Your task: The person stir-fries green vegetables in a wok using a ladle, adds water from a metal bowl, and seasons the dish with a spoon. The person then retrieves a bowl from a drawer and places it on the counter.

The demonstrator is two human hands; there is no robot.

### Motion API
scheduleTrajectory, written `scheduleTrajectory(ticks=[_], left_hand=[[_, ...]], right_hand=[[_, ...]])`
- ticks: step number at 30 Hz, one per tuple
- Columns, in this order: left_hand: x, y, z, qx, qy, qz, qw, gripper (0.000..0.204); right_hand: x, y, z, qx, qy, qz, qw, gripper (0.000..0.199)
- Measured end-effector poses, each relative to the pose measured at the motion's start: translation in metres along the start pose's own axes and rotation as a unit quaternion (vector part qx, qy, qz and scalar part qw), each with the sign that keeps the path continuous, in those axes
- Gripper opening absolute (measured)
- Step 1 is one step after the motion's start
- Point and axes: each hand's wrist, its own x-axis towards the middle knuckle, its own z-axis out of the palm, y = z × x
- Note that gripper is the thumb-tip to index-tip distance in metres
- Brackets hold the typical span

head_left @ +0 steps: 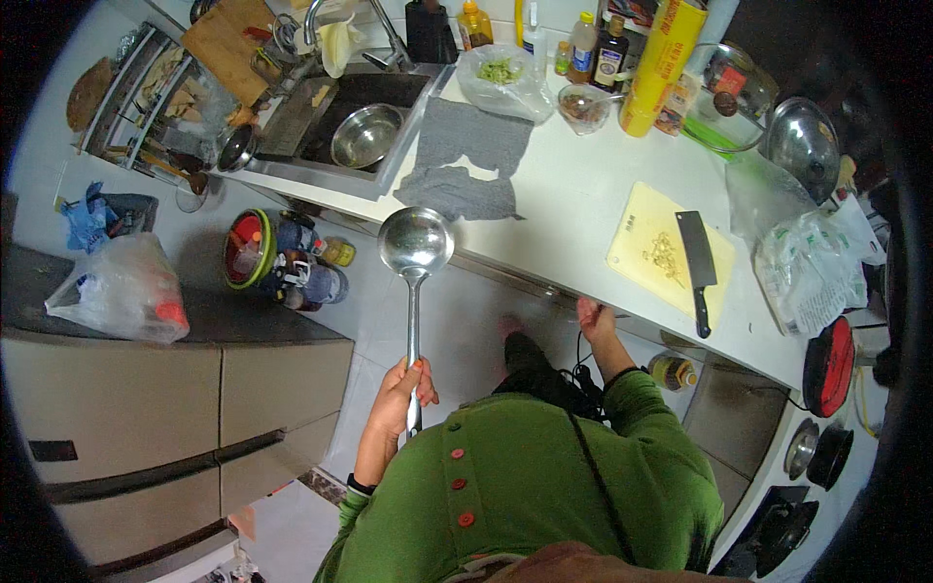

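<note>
My left hand (400,391) is wrapped round the handle of a metal ladle (416,243). The ladle's bowl points away from me, over the floor just short of the counter's front edge. My right hand (599,321) is at the front edge of the white counter (573,214), below its top. The edge partly hides its fingers, so whether they grip anything there does not show. On the counter beyond that hand lies a yellow cutting board (637,228) with chopped pale pieces (664,255). A black cleaver (696,262) rests across the board, its handle toward me.
A metal basin (367,136) sits in the sink (321,117) at the far left. Grey cloths (471,146), a bag of greens (501,73) and bottles (610,53) occupy the counter. A plastic bag (812,267) lies right, an oil bottle (673,371) below, and a cabinet (175,408) left.
</note>
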Motion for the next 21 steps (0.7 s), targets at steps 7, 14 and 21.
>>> scheduleTrajectory(ticks=[7,14,21], left_hand=[[0.042,0.055,-0.025,0.053,0.001,-0.021,0.998,0.028],[0.077,0.087,-0.062,0.073,-0.028,-0.014,0.997,0.029],[0.073,0.114,-0.142,0.127,-0.065,-0.031,0.989,0.031]], right_hand=[[-0.027,0.008,0.049,0.196,0.045,0.005,0.980,0.041],[-0.012,0.030,0.051,0.207,-0.165,-0.084,0.961,0.041],[-0.010,0.045,0.077,0.287,0.125,-0.175,0.934,0.067]])
